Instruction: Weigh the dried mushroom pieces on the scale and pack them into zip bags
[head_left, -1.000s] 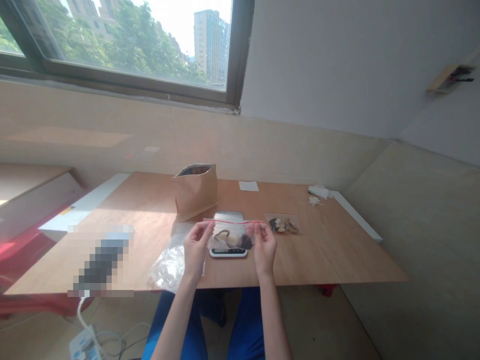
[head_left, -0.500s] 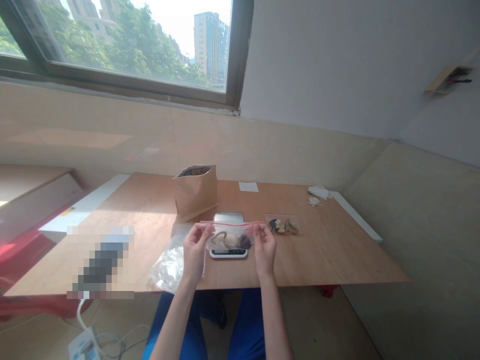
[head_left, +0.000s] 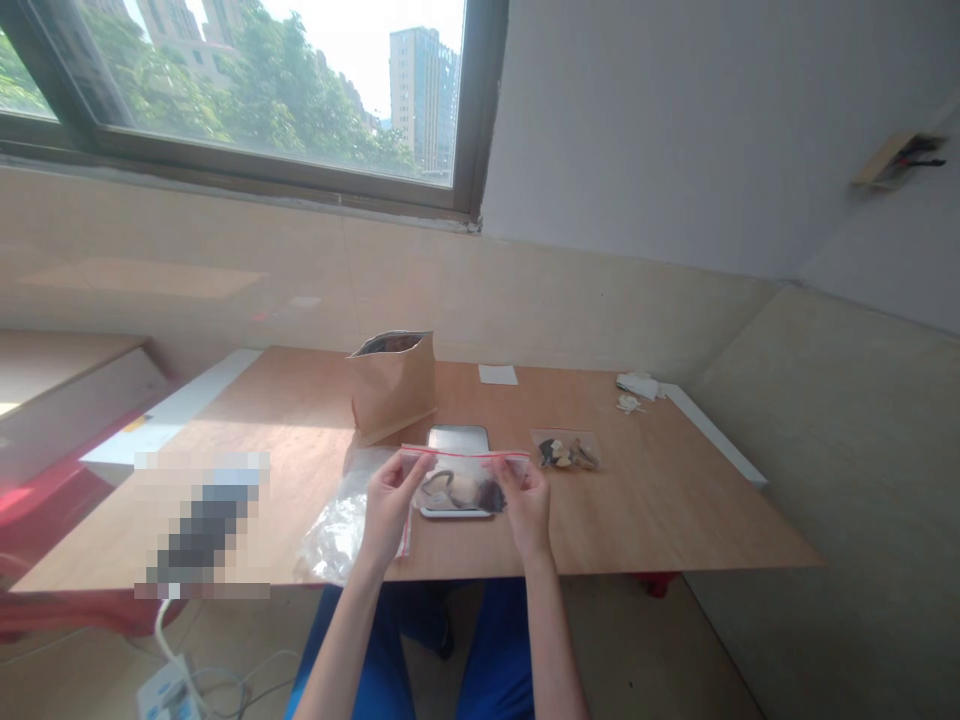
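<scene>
My left hand and my right hand pinch the two upper ends of a clear zip-lock bag along its red seal strip. Inside the bag lie several dried pieces, pale and dark; their exact kind is hard to make out. The bag hangs over a kitchen scale, covering most of its front part. A second zip-lock bag with dark and tan dried pieces lies flat to the right of the scale. Beside my left hand lies a crumpled clear plastic bag.
A brown kraft paper pouch stands with its top open behind the scale. White paper lies near the wall, and small white scraps lie farther right. A blurred-out object rests at the left, above a power strip.
Both thumbs have slid inward along the red seal, and the bag has dropped slightly, covering more of the scale's front. Everything on the table stays in place.
</scene>
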